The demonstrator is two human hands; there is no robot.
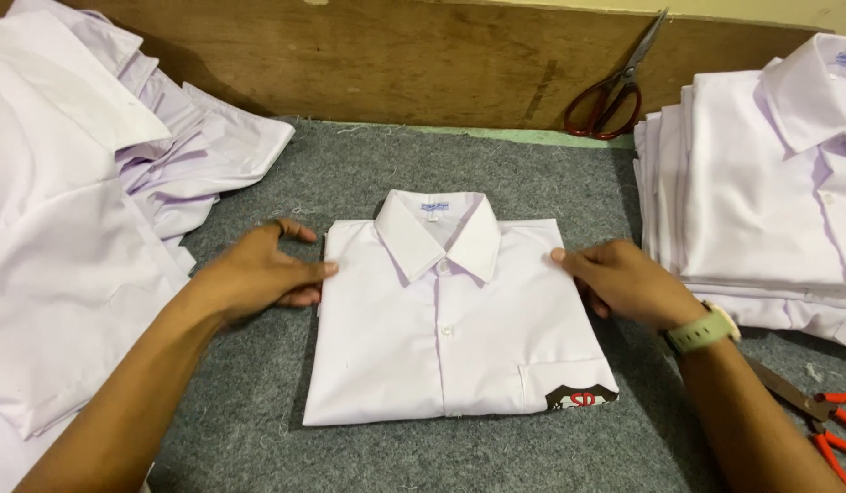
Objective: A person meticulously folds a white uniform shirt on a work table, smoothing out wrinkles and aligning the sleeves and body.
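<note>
From the head camera I look straight down on the folded white shirt (450,319), lying collar up in the middle of the grey felt mat (259,429) that covers the table, its collar towards the far edge where the wooden backboard (396,64) rises. My left hand (259,274) lies flat against the shirt's left shoulder edge, fingers stretched out and loose, the forefinger just on the cloth, gripping nothing. My right hand (624,283) meets the right shoulder edge the same way, fingertips touching the fold, palm relaxed, nothing pinched (the pale green wristwatch (701,330) sits just behind it). To square the fold well, I judge both hands should press inward evenly and at the same height, so the sides stay parallel and the collar stays centred on the button placket; pushing harder on one side would likely skew the packet or ripple the front. The lower right corner, where a dark badge with red marking (583,397) peeks out, looks slightly proud, so a light smoothing there seems worthwhile. Towards the mat's right edge stands a stack of folded shirts (770,201), well apart from my work; by the left edge lies a heap of unfolded shirts (85,210). Red-handled scissors (615,96) lean on the backboard, and orange-handled snips (829,420) lie near the right front corner.
</note>
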